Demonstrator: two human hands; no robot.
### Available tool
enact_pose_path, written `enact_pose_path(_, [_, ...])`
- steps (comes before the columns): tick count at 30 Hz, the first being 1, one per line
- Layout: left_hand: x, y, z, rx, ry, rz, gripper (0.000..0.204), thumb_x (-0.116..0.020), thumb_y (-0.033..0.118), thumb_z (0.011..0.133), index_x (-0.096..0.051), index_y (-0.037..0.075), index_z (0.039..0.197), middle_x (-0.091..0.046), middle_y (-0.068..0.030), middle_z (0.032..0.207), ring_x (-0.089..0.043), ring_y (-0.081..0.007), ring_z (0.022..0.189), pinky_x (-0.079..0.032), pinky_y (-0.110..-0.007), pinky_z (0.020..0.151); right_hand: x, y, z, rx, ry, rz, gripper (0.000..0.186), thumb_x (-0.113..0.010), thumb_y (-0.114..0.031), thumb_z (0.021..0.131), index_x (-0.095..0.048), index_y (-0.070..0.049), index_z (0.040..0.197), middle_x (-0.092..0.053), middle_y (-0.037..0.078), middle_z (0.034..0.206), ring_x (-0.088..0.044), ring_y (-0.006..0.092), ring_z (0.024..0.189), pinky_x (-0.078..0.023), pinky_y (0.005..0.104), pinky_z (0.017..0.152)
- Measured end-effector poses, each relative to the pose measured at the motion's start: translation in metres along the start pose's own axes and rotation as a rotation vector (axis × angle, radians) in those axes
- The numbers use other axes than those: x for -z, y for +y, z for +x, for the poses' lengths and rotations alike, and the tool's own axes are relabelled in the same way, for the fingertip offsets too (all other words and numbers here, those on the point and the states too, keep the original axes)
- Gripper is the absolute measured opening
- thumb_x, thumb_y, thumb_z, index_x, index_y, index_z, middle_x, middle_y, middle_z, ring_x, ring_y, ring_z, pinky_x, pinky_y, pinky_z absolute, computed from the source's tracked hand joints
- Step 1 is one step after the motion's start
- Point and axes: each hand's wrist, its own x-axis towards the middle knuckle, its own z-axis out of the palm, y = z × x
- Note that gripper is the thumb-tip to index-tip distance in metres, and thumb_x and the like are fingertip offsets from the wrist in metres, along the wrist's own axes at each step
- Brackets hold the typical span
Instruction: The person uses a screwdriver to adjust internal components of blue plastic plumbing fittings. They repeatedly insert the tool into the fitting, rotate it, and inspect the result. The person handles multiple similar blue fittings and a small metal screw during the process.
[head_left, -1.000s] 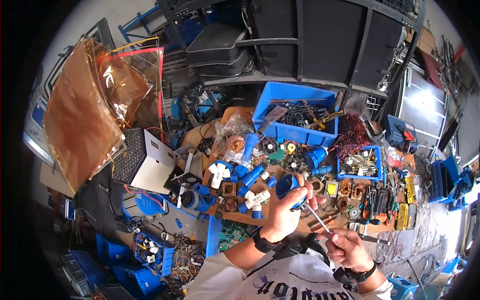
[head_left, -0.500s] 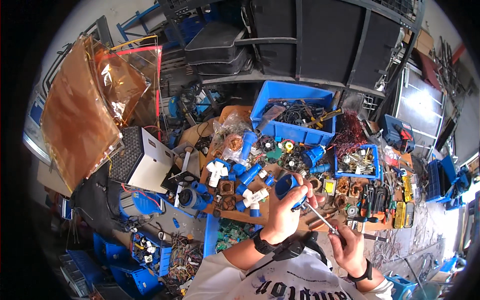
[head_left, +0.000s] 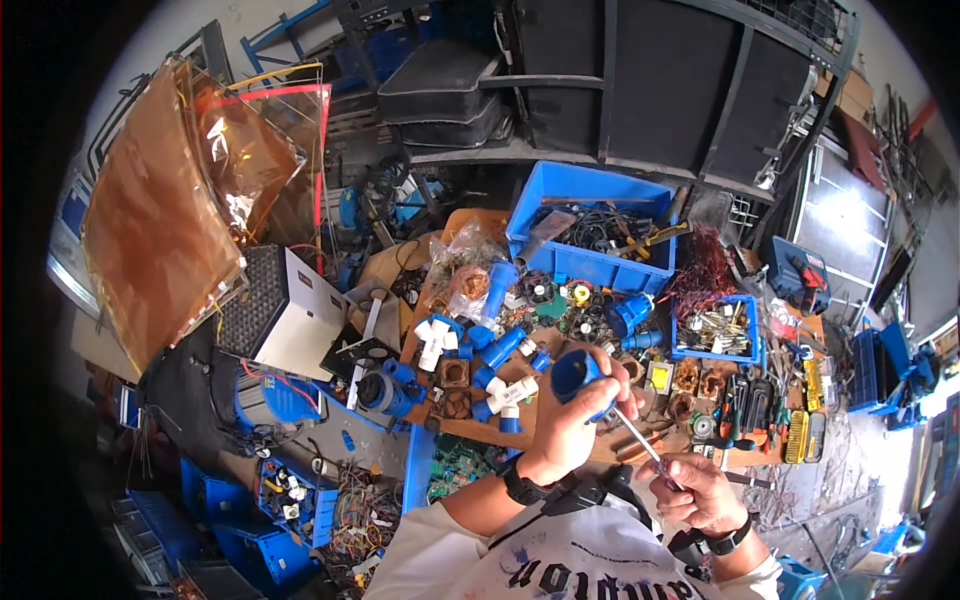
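Note:
Above the front edge of the workbench, my left hand (head_left: 572, 428) is closed round a hollow blue plastic housing (head_left: 574, 374), its open end facing up and away from me. My right hand (head_left: 700, 492) grips a screwdriver (head_left: 636, 436) by its handle, which the fingers mostly cover. The thin metal shaft slants up to the left, and its tip meets the lower side of the housing beside my left fingers; the exact contact point is hidden. Left of the housing, white pipe-like fittings (head_left: 512, 393) with blue ends lie on the wooden bench top (head_left: 520, 434).
A large blue crate (head_left: 600, 268) of cables stands at the back. A smaller blue tray (head_left: 716, 352) holds metal pieces. Pliers and other hand tools (head_left: 755, 405) lie at the right. Green circuit boards (head_left: 465, 465) fill a bin below the bench's front edge.
My right hand has rolled on the screwdriver handle, its fingers now curled more closely round it. The left hand still holds the housing in nearly the same place.

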Motion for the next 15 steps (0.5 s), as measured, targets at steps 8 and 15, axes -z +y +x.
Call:
enact_pose_path(8, [-0.009,0.028,0.028,0.131,0.289,-0.302,0.014,-0.060,0.023,0.090,-0.055,0.010,0.094,-0.056,0.0003,0.080,-0.057,-0.0172,0.075,-0.049,-0.043,0.084,0.028,0.021,0.003,0.193,-0.028,-0.093,0.048,-0.053,-0.034,0.099,-0.055,0.009,0.120,-0.037,-0.003,0.063,-0.029,0.0046,0.050,-0.023,0.0219,0.045])
enact_pose_path(15, [0.006,0.019,0.025,0.248,0.250,-0.401,0.021,-0.062,0.031,0.091,-0.055,0.012,0.099,-0.057,0.0015,0.084,-0.062,-0.0159,0.078,-0.050,-0.042,0.084,0.035,0.024,0.007,0.282,-0.115,-0.085,0.047,-0.054,-0.033,0.098,-0.055,0.006,0.124,-0.038,-0.003,0.061,-0.030,0.0052,0.050,-0.025,0.0217,0.046])
